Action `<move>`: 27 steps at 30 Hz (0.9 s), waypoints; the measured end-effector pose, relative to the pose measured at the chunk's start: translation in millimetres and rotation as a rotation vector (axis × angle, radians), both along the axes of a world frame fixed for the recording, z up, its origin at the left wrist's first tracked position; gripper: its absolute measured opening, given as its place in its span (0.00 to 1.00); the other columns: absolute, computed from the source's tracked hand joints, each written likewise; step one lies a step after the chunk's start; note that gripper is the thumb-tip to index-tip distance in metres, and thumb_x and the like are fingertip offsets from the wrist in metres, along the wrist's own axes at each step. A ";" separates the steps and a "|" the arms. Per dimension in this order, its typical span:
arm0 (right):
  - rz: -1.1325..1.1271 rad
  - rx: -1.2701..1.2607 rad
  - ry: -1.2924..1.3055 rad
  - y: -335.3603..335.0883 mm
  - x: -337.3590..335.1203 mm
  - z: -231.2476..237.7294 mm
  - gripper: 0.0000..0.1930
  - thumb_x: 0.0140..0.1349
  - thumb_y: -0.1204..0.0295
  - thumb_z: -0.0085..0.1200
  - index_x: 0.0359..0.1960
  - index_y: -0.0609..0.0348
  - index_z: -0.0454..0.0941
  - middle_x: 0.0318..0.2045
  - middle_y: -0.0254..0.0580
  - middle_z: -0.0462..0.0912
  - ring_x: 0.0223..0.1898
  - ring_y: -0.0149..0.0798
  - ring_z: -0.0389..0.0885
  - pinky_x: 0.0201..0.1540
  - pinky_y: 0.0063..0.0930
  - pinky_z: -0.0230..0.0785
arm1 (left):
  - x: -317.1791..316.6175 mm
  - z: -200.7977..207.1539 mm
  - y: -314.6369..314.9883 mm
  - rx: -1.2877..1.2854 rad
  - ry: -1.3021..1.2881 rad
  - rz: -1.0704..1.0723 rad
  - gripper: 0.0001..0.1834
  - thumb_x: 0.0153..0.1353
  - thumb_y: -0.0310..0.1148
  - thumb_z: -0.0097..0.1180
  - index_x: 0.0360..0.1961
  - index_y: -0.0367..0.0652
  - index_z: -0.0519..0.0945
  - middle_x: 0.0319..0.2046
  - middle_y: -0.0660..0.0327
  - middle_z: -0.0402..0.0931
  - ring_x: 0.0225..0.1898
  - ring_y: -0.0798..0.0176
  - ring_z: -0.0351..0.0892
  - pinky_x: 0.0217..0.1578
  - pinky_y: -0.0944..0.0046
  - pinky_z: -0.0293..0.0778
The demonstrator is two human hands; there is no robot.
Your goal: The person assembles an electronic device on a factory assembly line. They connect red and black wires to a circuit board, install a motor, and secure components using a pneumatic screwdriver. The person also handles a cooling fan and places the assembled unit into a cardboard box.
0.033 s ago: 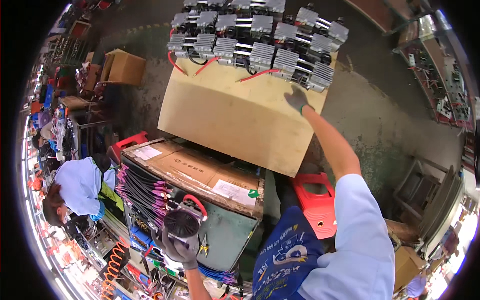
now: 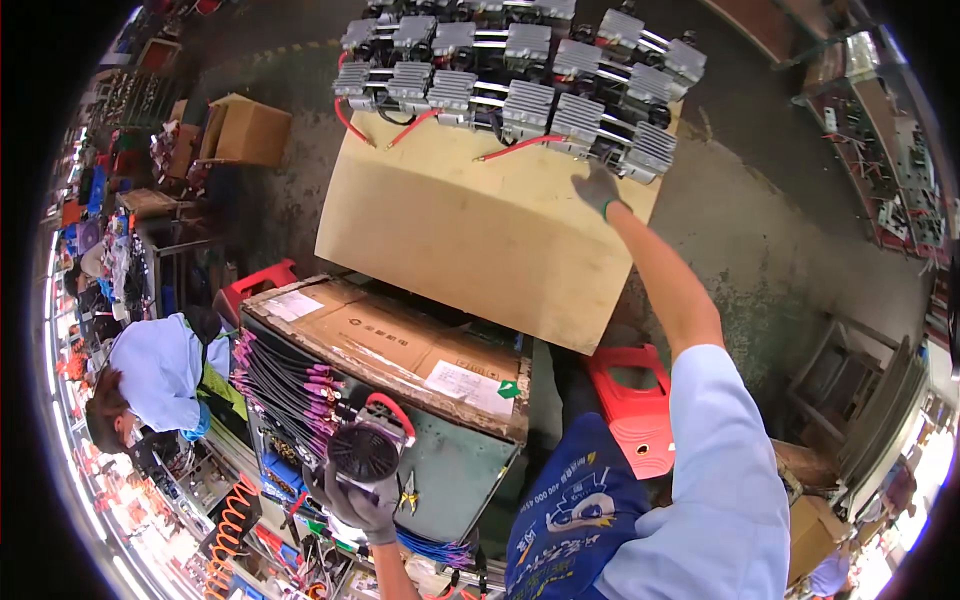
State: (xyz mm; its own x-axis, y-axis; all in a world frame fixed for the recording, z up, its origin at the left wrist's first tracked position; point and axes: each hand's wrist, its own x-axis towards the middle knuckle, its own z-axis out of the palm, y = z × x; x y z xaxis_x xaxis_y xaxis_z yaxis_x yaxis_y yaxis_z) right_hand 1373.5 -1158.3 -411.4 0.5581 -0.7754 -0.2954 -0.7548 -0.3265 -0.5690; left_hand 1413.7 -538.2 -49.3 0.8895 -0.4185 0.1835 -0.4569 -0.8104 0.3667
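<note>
My left hand (image 2: 368,508), in a grey glove, grips the lower side of a small air compressor pump (image 2: 362,452) with a round black fan cover. A short red hose (image 2: 392,408) curves over its far side. This pump is at the bench (image 2: 455,455), beside a bundle of black hoses with purple ends (image 2: 312,400). My right hand (image 2: 598,188), also gloved, reaches out over a plywood-coloured board (image 2: 470,230). Its fingers are apart, close to the near edge of several silver finned compressor pumps (image 2: 575,118) lined up there. Whether the fingertips touch one cannot be made out.
Yellow-handled pliers (image 2: 408,492) lie on the bench, near a flattened carton (image 2: 390,335). A red plastic stool (image 2: 635,410) stands beside me, another red stool (image 2: 262,285) behind the bench. At left a co-worker (image 2: 160,370) bends over parts. An orange coiled hose (image 2: 228,530) hangs nearby.
My right hand has moved slightly farther out, nearer the row of pumps. The view has shifted a little. My left hand keeps its grip on the pump.
</note>
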 end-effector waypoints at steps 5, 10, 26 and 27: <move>-0.232 -0.023 0.162 -47.1 47.8 -63.5 0.42 0.52 0.58 0.63 0.65 0.71 0.60 0.60 0.70 0.72 0.64 0.58 0.72 0.66 0.41 0.67 | -3.0 -3.8 -7.2 0.056 0.072 0.125 0.34 0.68 0.49 0.32 0.58 0.30 0.72 0.67 0.36 0.58 0.70 0.37 0.55 0.67 0.40 0.54; -0.379 0.230 0.126 -56.7 45.3 -80.4 0.33 0.50 0.56 0.63 0.51 0.72 0.75 0.49 0.69 0.81 0.54 0.60 0.81 0.59 0.44 0.72 | -3.8 -7.6 -7.2 0.028 0.145 0.181 0.35 0.67 0.52 0.32 0.61 0.32 0.70 0.66 0.40 0.57 0.73 0.42 0.51 0.68 0.43 0.55; -0.146 -0.457 -0.212 -161.8 34.3 1.4 0.22 0.74 0.52 0.40 0.44 0.59 0.76 0.38 0.60 0.84 0.40 0.64 0.82 0.43 0.54 0.73 | -4.2 -8.5 -3.2 0.005 0.135 0.153 0.38 0.66 0.58 0.35 0.61 0.34 0.72 0.68 0.37 0.52 0.66 0.39 0.60 0.64 0.38 0.60; -0.225 -0.358 0.023 -190.3 34.6 -18.4 0.23 0.73 0.51 0.40 0.45 0.60 0.77 0.40 0.61 0.84 0.44 0.64 0.82 0.46 0.54 0.72 | -1.5 -8.1 -6.3 -0.004 0.133 0.138 0.38 0.66 0.58 0.37 0.61 0.34 0.72 0.68 0.37 0.52 0.67 0.39 0.59 0.64 0.39 0.60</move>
State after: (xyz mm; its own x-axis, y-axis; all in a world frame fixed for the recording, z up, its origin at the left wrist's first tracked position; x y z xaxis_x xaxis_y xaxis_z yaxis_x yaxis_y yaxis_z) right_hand 1408.1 -1348.6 -429.8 0.3599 -0.9330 0.0041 -0.8409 -0.3263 -0.4317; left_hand 1412.2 -544.5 -57.3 0.9549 -0.2903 0.0619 -0.2888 -0.8602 0.4203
